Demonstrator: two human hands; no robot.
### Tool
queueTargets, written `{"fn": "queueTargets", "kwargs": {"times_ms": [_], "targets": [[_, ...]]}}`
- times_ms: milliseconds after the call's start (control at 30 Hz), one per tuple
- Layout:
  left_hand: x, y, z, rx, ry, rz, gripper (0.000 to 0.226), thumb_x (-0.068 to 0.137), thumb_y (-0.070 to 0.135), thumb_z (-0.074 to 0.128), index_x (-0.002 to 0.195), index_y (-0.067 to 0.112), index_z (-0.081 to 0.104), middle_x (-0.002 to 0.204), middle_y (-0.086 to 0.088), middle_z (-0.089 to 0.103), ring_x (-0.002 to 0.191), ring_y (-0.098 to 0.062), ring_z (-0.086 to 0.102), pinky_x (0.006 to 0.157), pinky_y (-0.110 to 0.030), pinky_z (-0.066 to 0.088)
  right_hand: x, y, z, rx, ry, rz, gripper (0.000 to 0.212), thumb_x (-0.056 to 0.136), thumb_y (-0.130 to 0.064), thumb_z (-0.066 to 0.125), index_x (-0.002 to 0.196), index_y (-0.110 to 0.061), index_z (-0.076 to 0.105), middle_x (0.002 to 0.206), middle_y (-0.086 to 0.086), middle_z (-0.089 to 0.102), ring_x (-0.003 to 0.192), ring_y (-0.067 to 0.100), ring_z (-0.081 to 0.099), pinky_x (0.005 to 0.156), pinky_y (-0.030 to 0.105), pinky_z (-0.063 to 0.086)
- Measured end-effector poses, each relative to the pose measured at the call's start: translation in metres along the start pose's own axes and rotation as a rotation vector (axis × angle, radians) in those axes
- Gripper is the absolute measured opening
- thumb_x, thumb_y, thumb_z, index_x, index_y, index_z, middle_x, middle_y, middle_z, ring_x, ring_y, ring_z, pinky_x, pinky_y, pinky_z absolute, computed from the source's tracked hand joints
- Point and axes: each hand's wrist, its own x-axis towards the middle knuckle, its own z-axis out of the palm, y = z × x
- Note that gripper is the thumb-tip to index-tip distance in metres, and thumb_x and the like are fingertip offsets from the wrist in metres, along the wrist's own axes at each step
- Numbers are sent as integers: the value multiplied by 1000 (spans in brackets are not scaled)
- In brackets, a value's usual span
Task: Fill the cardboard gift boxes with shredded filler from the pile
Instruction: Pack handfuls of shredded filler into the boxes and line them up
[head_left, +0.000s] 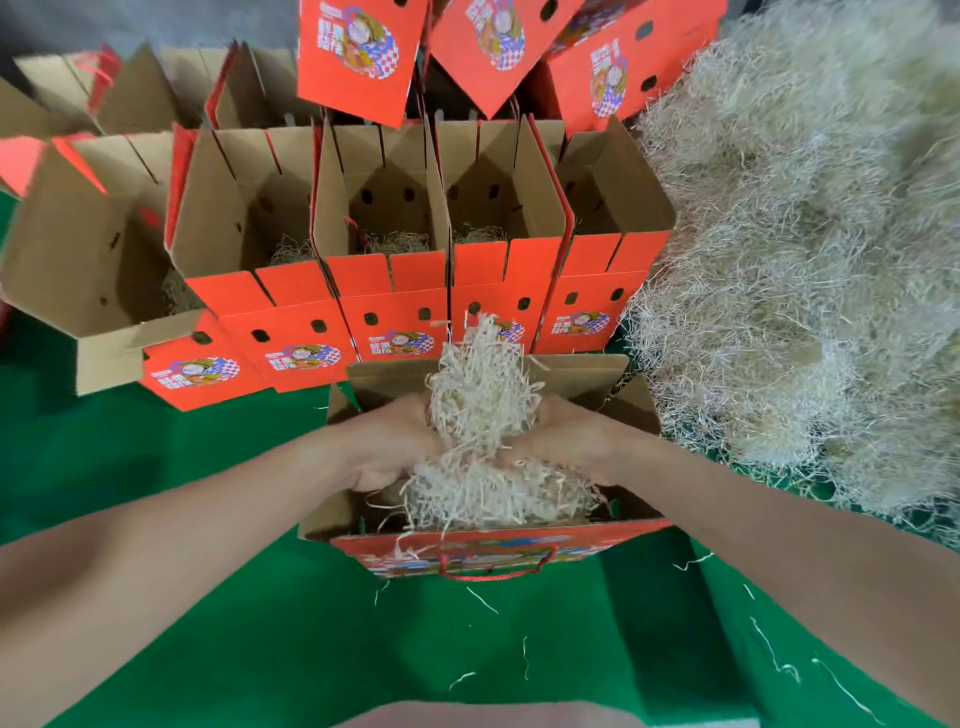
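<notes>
**STATUS: FILLING IN PROGRESS, NEAR BOX PARTLY LOADED**

**Task progress.** The left hand (384, 447) and the right hand (561, 441) both gripped one clump of shredded filler (483, 405), holding it between them directly above the open near gift box (571, 545) at lower centre of the frame. More filler already lay inside that box, reaching close to its near rim, so this box was judged to be mid-fill. Behind it, at mid-frame, the row of gift boxes (395, 306) stood open on the green counter (234, 597). At least four of them showed a thin layer of filler at the bottom. These were judged started but well short of full. The pile (805, 260), filling the right of the frame, remained large, so supply was not a limit. Loose strands (483, 600) lay scattered on the counter in the lower frame.

**Not verifiable.**
- The fingers of both hands were buried in the clump, so their exact hold could not be read.
- The floor of the near box was covered, and its fill depth was unknown.
- The rightmost box (613, 208) of the row was dark inside, and its contents could not be told.
- The back boxes (135, 98) at upper left were blurred with their interiors out of sight.
- The stacked boxes (358, 52) at the top edge were cut off by the frame.
</notes>
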Motion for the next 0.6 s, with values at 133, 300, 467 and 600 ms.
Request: {"fn": "queueTargets", "kwargs": {"times_ms": [133, 300, 467, 600], "targets": [[-1, -4, -18, -182, 36, -67, 48, 80, -12, 60, 123, 2, 48, 95, -2, 68, 102, -14, 62, 95, -24, 46, -4, 6, -18, -168, 170, 19, 40, 81, -17, 66, 118, -10, 50, 110, 8, 60, 94, 12, 56, 86, 23, 43], [-9, -3, -30, -391, -238, -159, 12, 76, 13, 60, 73, 16, 71, 67, -1, 71, 59, -10, 68, 52, -22, 54, -14, 16, -33, 5, -110, 98, 107, 65, -36, 81, 146, -18, 14, 141, 0, 36, 123, 18, 40, 110, 44, 20], [8, -3, -7, -237, -146, -229, 25, 88, 13, 54, 112, 13, 60, 111, -4, 67, 102, -16, 62, 94, -38, 49, -3, 8, -16, 184, -119, 54, 112, 55, -68, 69, 146, -27, 21, 155, 2, 14, 141, 23, 13, 114, 46, 9], [11, -13, -9, 283, 215, -181, 41, 83, 18, 65, 120, 10, 52, 116, -3, 55, 111, -21, 49, 92, -25, 36, 11, 21, -17, -377, 160, 56, 40, 84, -26, 64, 114, -4, 50, 128, 11, 54, 102, 22, 58, 87, 25, 46]]}}
